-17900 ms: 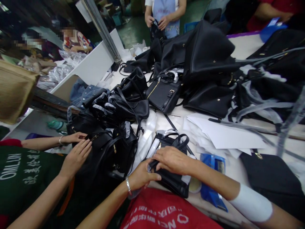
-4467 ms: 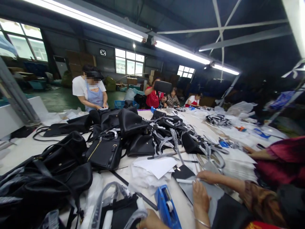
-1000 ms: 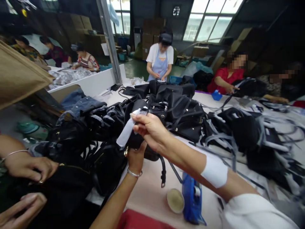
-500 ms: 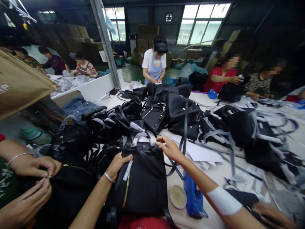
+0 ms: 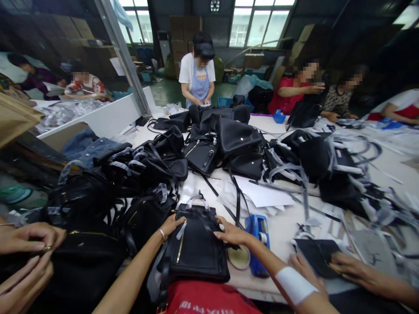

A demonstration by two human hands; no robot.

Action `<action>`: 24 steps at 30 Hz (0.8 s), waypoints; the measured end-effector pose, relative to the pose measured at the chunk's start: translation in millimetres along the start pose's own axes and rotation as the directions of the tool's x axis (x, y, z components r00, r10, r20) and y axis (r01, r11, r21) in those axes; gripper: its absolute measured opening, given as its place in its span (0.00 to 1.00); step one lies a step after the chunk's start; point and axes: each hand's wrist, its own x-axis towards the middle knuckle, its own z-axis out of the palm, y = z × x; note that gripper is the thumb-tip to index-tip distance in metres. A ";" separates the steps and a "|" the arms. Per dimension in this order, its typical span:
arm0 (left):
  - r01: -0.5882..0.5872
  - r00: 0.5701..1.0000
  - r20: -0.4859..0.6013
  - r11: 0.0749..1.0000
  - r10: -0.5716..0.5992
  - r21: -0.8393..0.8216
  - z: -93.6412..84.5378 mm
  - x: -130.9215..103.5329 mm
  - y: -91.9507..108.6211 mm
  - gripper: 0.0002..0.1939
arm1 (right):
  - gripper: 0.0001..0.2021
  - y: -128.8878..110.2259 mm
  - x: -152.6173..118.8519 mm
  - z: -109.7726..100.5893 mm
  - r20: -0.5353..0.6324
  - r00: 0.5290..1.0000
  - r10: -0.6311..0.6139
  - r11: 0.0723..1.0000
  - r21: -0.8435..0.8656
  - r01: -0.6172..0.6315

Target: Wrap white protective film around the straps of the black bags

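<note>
A black bag [image 5: 199, 248] with a slanted gold zipper lies in front of me, its handles wrapped in clear film at the far end. My left hand [image 5: 173, 224] grips its upper left edge, thumb on top beside a wrapped zipper pull [image 5: 181, 230]. At the bag's upper right edge rests my right hand [image 5: 231, 231], fingers apart and touching the side and black straps. Right of the bag, partly under my right forearm, are a round pale dish [image 5: 238, 258] and a blue tape dispenser [image 5: 259, 248].
Black bags [image 5: 242, 144] are piled across the table. White sheets [image 5: 265, 192] lie right of centre. A co-worker's hands [image 5: 31, 257] work at the left; another's [image 5: 356, 266] hold a black piece at the right. A person in an apron [image 5: 198, 83] stands opposite.
The bag's wrapped handles and straps have shifted toward me. My right hand has moved down to the bag's side. The blue dispenser is more visible, and the camera view has turned right.
</note>
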 end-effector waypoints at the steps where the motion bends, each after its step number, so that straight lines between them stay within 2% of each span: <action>1: 0.001 1.000 -0.002 1.000 -0.001 0.008 0.4 1.6 -1.2 0.29 | 0.38 -1.2 -1.7 2.2 -0.024 1.000 0.012 0.999 0.051 -0.011; 3: -0.002 1.000 -0.005 1.000 0.002 0.022 1.1 4.3 -4.6 0.29 | 0.35 -5.9 -5.9 5.8 -0.070 0.997 0.041 0.995 0.098 -0.034; 5: -0.015 1.000 -0.005 0.999 0.015 0.037 1.0 6.9 -8.4 0.29 | 0.38 -12.7 -11.8 6.0 -0.069 0.995 0.068 0.998 0.020 -0.067; 7: -0.039 0.999 -0.002 0.998 0.039 0.055 0.2 10.1 -12.2 0.29 | 0.48 -21.7 -17.8 0.4 -0.025 0.995 0.095 0.975 -0.201 -0.098; 9: -0.072 0.997 0.004 0.994 0.072 0.076 -1.2 14.1 -15.7 0.29 | 0.49 -33.3 -21.1 -12.5 0.023 0.993 0.118 0.879 -0.467 -0.094; 11: -0.104 0.995 0.015 0.989 0.103 0.103 -2.8 18.4 -19.1 0.28 | 0.35 -47.6 -19.6 -33.3 0.052 0.989 0.138 0.779 -0.623 -0.076; 13: -0.129 0.992 0.032 0.983 0.125 0.134 -4.3 22.3 -22.2 0.28 | 0.18 -63.5 -13.0 -60.4 0.045 0.988 0.147 0.729 -0.680 -0.077; 15: -0.149 0.988 0.055 0.974 0.142 0.169 -5.6 25.3 -25.0 0.27 | 0.11 -80.1 -2.9 -91.1 -0.022 0.991 0.134 0.677 -0.728 -0.108; 18: -0.174 0.983 0.091 0.959 0.157 0.225 -7.1 28.5 -28.0 0.26 | 0.11 -107.8 14.4 -138.3 -0.193 0.980 0.044 0.576 -0.797 -0.182; 20: -0.181 0.981 0.115 0.946 0.155 0.269 -7.1 30.8 -29.0 0.25 | 0.13 -128.3 27.0 -167.8 -0.286 0.955 -0.076 0.508 -0.836 -0.210; 22: -0.177 0.981 0.132 0.929 0.140 0.327 -5.4 34.8 -28.6 0.23 | 0.14 -147.2 41.9 -191.9 -0.335 0.908 -0.250 0.414 -0.885 -0.213; 24: -0.172 0.982 0.140 0.902 0.125 0.397 -1.2 41.4 -26.6 0.22 | 0.14 -159.9 60.4 -206.5 -0.366 0.841 -0.398 0.343 -0.910 -0.233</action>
